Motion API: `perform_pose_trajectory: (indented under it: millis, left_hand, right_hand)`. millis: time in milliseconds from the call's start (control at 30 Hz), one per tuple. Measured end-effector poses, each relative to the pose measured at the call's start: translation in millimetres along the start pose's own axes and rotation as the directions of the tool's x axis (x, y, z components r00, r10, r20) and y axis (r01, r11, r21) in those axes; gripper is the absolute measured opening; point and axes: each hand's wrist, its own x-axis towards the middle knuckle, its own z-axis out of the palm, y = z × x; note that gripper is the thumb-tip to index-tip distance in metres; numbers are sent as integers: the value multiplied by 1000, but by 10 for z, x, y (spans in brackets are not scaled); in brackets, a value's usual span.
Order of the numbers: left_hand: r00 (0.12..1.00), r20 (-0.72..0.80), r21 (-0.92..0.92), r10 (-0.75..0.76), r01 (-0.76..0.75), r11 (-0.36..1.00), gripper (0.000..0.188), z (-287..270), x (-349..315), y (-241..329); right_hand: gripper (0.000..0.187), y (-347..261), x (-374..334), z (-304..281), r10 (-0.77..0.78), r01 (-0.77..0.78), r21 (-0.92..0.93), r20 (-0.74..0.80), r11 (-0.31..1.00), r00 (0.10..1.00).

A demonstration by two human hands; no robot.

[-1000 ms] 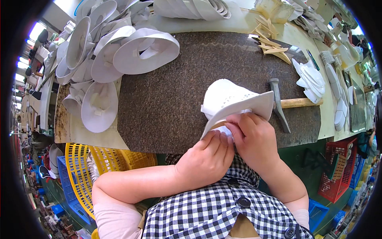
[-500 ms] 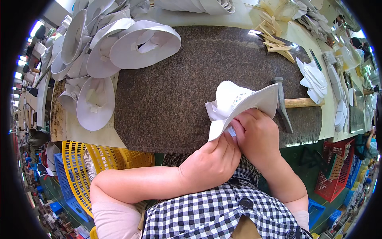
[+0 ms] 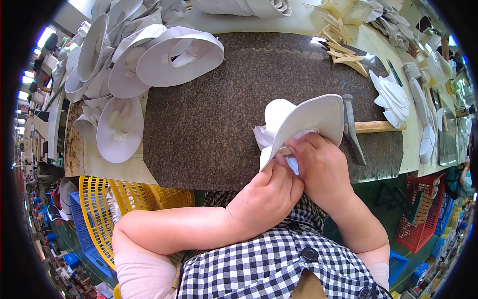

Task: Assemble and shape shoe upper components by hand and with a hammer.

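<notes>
My left hand point(image 3: 269, 197) and my right hand point(image 3: 322, 167) both grip what looks like a white shoe upper point(image 3: 316, 112), raised over the front part of the dark stone slab point(image 3: 209, 124). Its wide flared edge faces up and toward me. The fingers of each hand are closed at the near opening, the right ones reaching partly inside. Between the fingertips shows a light blue piece point(image 3: 293, 165), perhaps lining. Just right of the upper lies a hammer point(image 3: 350, 127), its wooden handle pointing right. The fingertips are partly hidden by the upper.
More white uppers point(image 3: 179, 55) are heaped at the far left. Beige crescent strips point(image 3: 343, 55) and stacked white flat pieces point(image 3: 391, 99) lie on the right. Below the table's left edge stands a yellow plastic basket point(image 3: 94, 209); a red crate point(image 3: 420, 219) is on the right.
The upper has turned and tilted so that more of its inner side and opening faces me. More of the light blue piece shows. My fingers have shifted slightly along the opening.
</notes>
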Motion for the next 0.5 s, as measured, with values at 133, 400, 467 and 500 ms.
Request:
perform_pose_trajectory:
  millis: [133, 400, 467, 500]
  left_hand:
    - [1000, 20, 57, 23, -24, 998, 29, -35, 24, 27]
    - [998, 31, 143, 62, -66, 988, 27, 15, -34, 85]
    - [995, 42, 142, 93, -98, 985, 26, 25, -30, 86]
    - [997, 21, 146, 74, -77, 986, 25, 47, -45, 97]
  right_hand:
    - [24, -37, -69, -77, -128, 129, -27, 36, 991, 991]
    - [35, -36, -248, -82, -180, 162, -139, -131, 977, 975]
    - [36, -13, -251, -46, -161, 137, -155, -152, 978, 975]
    - [35, -7, -252, -40, -162, 135, -168, -158, 976, 974]
